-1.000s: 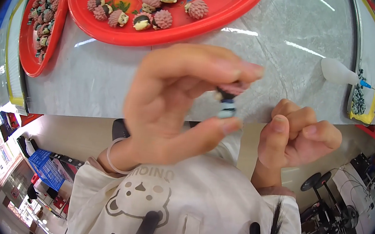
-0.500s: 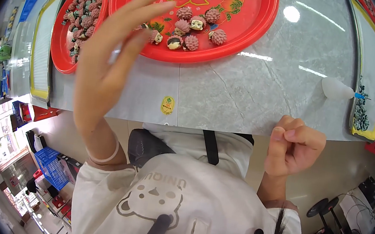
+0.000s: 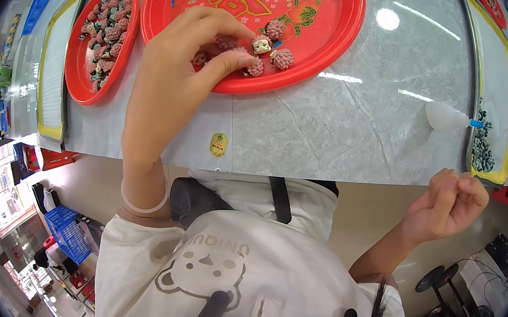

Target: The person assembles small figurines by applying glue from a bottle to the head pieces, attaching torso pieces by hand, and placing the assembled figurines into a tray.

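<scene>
Small figurine heads with knobbly pink hair (image 3: pixel 283 58) sit in a group at the near side of a large round red tray (image 3: pixel 287 87) with a printed pattern. My left hand (image 3: pixel 176 68) reaches over them from the left, thumb and index finger apart. The thumb tip is at one pink piece beside a pale-faced one (image 3: pixel 261 45); the hand covers other pieces. My right hand (image 3: pixel 446 205) is closed, fingertips pinched together, by the table's front edge at the right. Whatever the pinch may hold is hidden.
A red oval tray (image 3: pixel 88 99) piled with similar pink pieces lies left of the round one. A white bottle with a blue tip (image 3: pixel 445 117) lies by a yellow-edged tray (image 3: pixel 505 149) holding small dark green pieces (image 3: pixel 484 152). Another yellow-edged tray (image 3: pixel 57 73) is far left.
My left hand has come down and right onto the figurine heads in the round tray. My right hand, still closed, has moved right toward the yellow-edged tray.
</scene>
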`<state>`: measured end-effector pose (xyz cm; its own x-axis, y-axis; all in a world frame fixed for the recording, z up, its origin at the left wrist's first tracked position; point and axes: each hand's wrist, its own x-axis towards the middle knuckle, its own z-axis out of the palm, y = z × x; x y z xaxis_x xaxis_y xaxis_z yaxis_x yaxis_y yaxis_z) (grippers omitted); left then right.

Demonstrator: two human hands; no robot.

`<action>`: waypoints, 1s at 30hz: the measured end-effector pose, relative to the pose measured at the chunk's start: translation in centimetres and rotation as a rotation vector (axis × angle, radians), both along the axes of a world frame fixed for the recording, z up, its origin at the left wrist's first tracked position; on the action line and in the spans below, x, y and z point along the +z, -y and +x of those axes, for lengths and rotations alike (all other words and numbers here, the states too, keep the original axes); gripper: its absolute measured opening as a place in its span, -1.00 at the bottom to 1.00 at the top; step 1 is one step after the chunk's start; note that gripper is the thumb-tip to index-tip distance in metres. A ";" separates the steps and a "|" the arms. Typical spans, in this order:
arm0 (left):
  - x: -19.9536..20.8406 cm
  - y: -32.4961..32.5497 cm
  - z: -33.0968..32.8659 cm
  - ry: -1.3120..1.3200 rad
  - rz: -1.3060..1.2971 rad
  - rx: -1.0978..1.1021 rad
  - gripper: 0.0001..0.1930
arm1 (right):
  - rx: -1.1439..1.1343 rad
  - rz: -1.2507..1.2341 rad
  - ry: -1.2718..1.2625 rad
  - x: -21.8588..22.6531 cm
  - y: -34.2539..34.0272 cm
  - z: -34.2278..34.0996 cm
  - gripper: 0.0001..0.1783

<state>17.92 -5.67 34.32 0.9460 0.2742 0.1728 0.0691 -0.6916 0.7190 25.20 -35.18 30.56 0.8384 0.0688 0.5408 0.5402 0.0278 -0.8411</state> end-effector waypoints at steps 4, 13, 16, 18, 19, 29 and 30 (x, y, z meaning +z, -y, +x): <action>0.3 0.4 -0.3 0.106 -0.080 0.027 -0.86 | -0.279 -0.049 -0.043 -0.1 1.3 1.5 -0.76; -1.7 7.3 -2.1 0.248 -1.142 -0.229 -0.76 | -0.136 -0.537 -0.259 0.7 -2.1 2.6 -0.53; -2.3 8.5 -2.1 0.167 -1.293 -0.205 -0.76 | -0.099 -0.451 -0.328 0.9 -2.5 2.3 -0.57; -2.9 8.5 -2.2 0.169 -1.270 -0.238 -0.75 | -0.116 -0.280 -0.280 1.0 -2.7 1.8 -0.63; -3.2 8.4 -2.3 0.176 -1.235 -0.277 -0.75 | -0.117 -0.291 -0.286 0.9 -2.2 1.7 -0.63; -3.2 8.2 -2.2 -0.004 -1.480 -0.197 -0.74 | 0.232 -0.063 -0.525 2.2 0.4 1.3 -0.52; -3.4 8.1 -2.2 0.045 -1.410 -0.240 -0.75 | 0.270 -0.087 -0.558 2.3 0.4 1.3 -0.49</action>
<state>15.76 -13.76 30.93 0.9944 0.0758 -0.0735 0.0137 0.5979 0.8015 26.45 -35.59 32.87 0.9397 0.3419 0.0095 0.0024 0.0210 -0.9998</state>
